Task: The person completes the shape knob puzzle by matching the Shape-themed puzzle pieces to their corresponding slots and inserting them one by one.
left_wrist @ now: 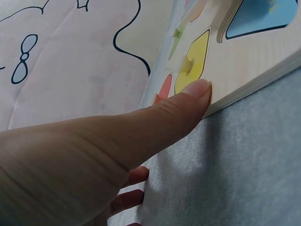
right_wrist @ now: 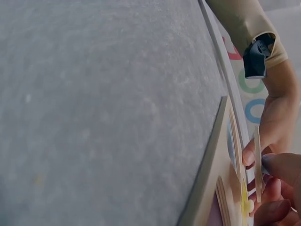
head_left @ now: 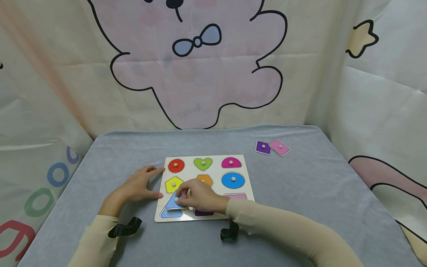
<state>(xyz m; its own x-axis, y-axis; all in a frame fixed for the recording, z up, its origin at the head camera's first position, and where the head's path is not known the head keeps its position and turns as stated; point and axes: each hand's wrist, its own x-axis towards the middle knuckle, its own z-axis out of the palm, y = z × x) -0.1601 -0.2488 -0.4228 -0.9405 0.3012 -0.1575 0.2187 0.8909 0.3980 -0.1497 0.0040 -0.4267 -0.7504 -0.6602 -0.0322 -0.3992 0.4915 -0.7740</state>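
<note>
right hand [head_left: 201,196] pinches blue triangle [head_left: 171,204] by its knob [head_left: 176,199], over the blue recess [head_left: 171,214] near left on the board [head_left: 217,172], left hand [head_left: 138,183] loosely spread at its edge, orange hexagon [head_left: 207,179] and purple recess [head_left: 203,213] partly hidden, purple piece [head_left: 262,148] and pink piece [head_left: 278,148] touching beyond.
</note>
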